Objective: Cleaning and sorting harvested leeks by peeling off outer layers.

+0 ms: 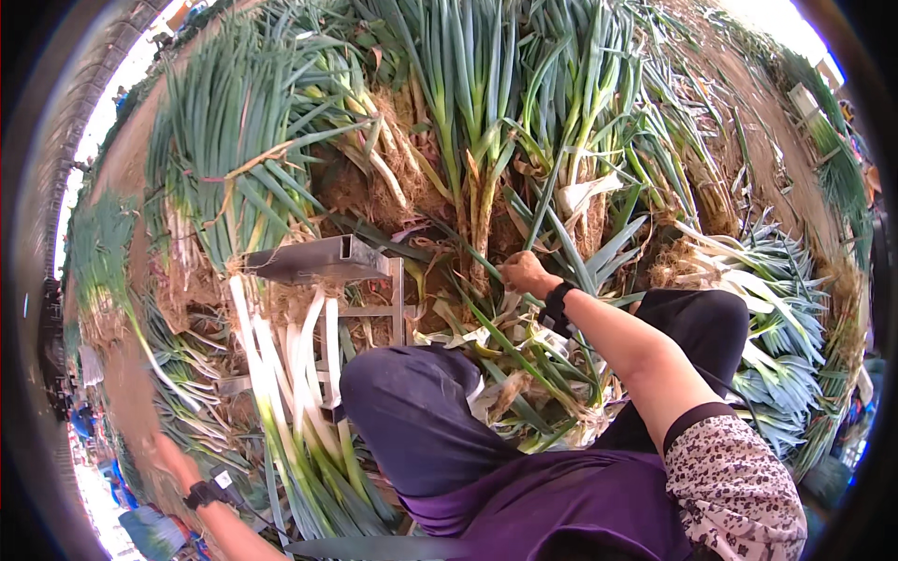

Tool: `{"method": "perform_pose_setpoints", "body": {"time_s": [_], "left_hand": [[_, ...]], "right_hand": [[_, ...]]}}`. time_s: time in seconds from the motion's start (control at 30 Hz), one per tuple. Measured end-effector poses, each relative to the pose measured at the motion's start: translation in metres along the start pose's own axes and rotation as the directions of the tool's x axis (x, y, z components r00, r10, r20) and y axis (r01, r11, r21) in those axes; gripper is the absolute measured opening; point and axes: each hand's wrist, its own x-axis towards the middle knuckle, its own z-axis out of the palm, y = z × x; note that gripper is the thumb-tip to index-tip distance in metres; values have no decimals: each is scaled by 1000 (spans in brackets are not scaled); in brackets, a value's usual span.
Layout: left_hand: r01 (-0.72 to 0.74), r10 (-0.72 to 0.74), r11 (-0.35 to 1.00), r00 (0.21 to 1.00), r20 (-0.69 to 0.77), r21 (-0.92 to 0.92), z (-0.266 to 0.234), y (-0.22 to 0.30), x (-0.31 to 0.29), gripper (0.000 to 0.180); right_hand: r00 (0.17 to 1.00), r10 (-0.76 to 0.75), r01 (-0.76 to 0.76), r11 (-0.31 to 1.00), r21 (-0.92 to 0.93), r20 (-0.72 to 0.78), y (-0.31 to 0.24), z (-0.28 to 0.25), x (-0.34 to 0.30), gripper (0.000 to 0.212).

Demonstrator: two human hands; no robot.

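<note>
My right hand, with a black band on its wrist, is closed in front of my knees. A long green leek leaf runs down into its fingers, and more leaves pass beneath it. My left hand is stretched far out at the lower left, its fingers smeared by motion; nothing shows clearly in it. Between the hands, several cleaned leeks with white shafts lie with their root ends against a grey metal bar frame. Their green tops point toward me.
Unpeeled leeks with soil on their roots stand in bunches ahead and at the left. A pile of white-stemmed leeks lies right of my knee. Loose leaves and trimmings cover the ground between my legs. Dirt paths curve along both sides.
</note>
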Motion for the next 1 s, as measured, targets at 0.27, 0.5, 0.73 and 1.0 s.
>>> {"method": "perform_pose_setpoints", "body": {"time_s": [0.27, 0.5, 0.73, 1.0], "left_hand": [[295, 123, 862, 666, 736, -411, 239, 172, -309, 25], [454, -2, 887, 190, 982, -86, 313, 196, -396, 22], [69, 18, 997, 112, 994, -26, 419, 156, -422, 27], [857, -145, 472, -156, 977, 207, 474, 104, -499, 25]], "right_hand": [[968, 23, -104, 943, -317, -249, -42, 35, 87, 55], [845, -238, 162, 967, -195, -479, 8, 20, 115, 38], [963, -162, -142, 372, 917, 215, -46, -48, -68, 19], [836, -194, -382, 466, 798, 513, 2, -33, -234, 17]]}}
